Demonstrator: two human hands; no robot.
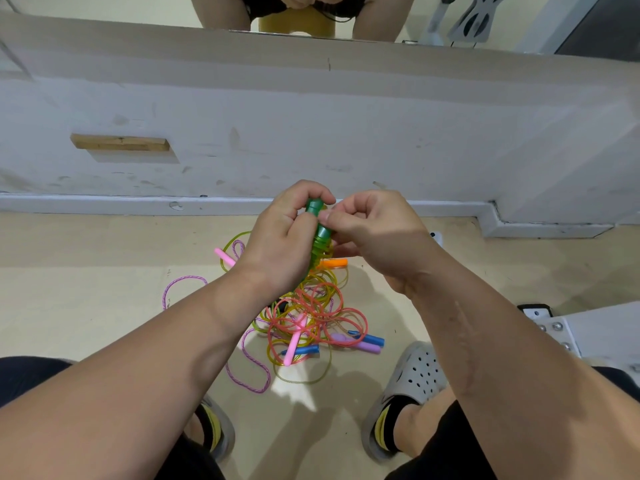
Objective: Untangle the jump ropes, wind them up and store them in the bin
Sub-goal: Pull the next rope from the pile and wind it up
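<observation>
- My left hand (280, 237) is wrapped round the green handle (320, 223), fingers curled over its far side and holding it nearly upright in the air. I cannot tell whether it is one handle or a pair pressed together.
- My right hand (377, 237) meets it from the other side. The fingers are curled in, and thumb and forefinger pinch right against the handle at the middle of the grip. Whether cord or bare plastic sits between them, I cannot tell.
- Green cord (320, 252) is wound in tight turns round the handle's lower part, just under both thumbs.
- Straight below the grip, on the floor (104, 306), lies the tangle of ropes (311, 317): red and yellow-green loops knotted through each other.
- An orange handle (334, 263) shows just under my right hand. One pink handle (225, 257) pokes out beside my left wrist.
- A purple braided rope (249, 368) trails out from the tangle on my left-arm side.
- On the near side of the tangle, towards me from the grip, lie a second pink handle (294, 344), blue handles (370, 339) and a lilac handle (367, 348).
- Beyond the grip stands a scuffed white wall (311, 126).
- Well below the grip, a grey clog (412, 379) sits under my right forearm.
</observation>
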